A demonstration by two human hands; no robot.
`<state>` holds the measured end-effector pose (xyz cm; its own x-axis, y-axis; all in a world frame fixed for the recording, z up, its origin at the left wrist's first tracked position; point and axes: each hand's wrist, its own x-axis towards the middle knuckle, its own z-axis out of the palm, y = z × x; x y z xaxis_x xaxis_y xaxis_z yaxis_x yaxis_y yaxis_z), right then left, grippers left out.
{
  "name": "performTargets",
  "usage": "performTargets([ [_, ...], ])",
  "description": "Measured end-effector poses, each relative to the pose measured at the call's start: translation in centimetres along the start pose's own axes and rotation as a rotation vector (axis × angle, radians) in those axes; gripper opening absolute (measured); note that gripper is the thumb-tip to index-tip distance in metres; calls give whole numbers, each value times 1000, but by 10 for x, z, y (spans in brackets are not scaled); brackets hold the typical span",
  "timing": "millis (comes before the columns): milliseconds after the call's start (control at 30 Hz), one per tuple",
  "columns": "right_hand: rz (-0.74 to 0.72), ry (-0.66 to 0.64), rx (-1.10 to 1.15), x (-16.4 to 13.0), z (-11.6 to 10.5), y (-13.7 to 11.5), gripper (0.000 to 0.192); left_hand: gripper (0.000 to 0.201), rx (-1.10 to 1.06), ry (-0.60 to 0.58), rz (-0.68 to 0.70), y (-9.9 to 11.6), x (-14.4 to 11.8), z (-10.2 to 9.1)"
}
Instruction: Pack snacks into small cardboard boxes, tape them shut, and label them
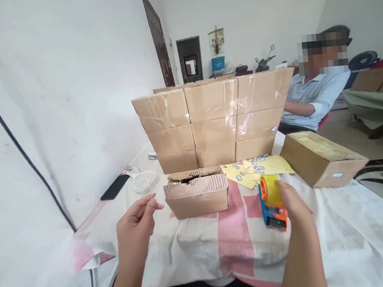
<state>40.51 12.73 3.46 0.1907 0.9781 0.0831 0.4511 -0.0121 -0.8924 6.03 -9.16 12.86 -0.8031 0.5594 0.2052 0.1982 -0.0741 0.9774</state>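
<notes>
My right hand (pixel 292 199) grips a tape dispenser (pixel 274 212) with a blue and orange body and a roll of yellow tape, held over the cloth right of the small box. To the left of that box is my left hand (pixel 139 219), its thumb and fingers drawn together in a pinch; whether anything small sits between them cannot be made out. The small cardboard box (pixel 196 201) stands between my hands, with a ragged, perforated upper edge and a dark gap at its top. My left fingertips are just short of its side.
Behind the box rises a wall of stacked, taped cartons (pixel 213 123). Yellow sheets (pixel 270 165) with small labels lie beside it. A taped carton (pixel 327 158) stands right. A white slotted spoon (pixel 144 181) lies left. Another person (pixel 317 92) sits beyond the table.
</notes>
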Motion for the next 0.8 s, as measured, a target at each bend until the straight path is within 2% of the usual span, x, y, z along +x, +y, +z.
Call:
performTargets([
  [67,81,38,-85,0,-7,0,47,54,-10,-20,-3,3,2,4],
  [133,66,148,-174,-6,-11,-11,60,66,-5,-59,-21,7,3,8],
  [200,-85,279,-197,-21,-9,-33,66,80,5,-120,-35,12,3,11],
  [233,-197,306,-160,-32,-4,-47,63,84,9,-160,-35,13,3,12],
  [300,-424,238,41,-59,12,-77,42,88,22,-268,-24,14,4,14],
  [367,-587,7,275,-88,34,-105,24,86,55,-399,-1,13,6,16],
  [433,-669,-195,379,-112,56,-125,18,78,99,-524,49,12,11,19],
  [500,-711,-290,386,-127,74,-136,24,72,136,-631,128,13,16,24],
  [567,-715,-299,373,-132,86,-140,33,69,162,-739,209,16,20,30],
  [667,-641,-262,417,-133,91,-139,39,67,168,-851,309,14,21,44],
  [733,-609,-221,429,-132,89,-137,37,64,143,-840,359,5,17,56],
  [800,-666,-159,348,-131,84,-137,39,63,124,-778,369,-7,11,66],
])
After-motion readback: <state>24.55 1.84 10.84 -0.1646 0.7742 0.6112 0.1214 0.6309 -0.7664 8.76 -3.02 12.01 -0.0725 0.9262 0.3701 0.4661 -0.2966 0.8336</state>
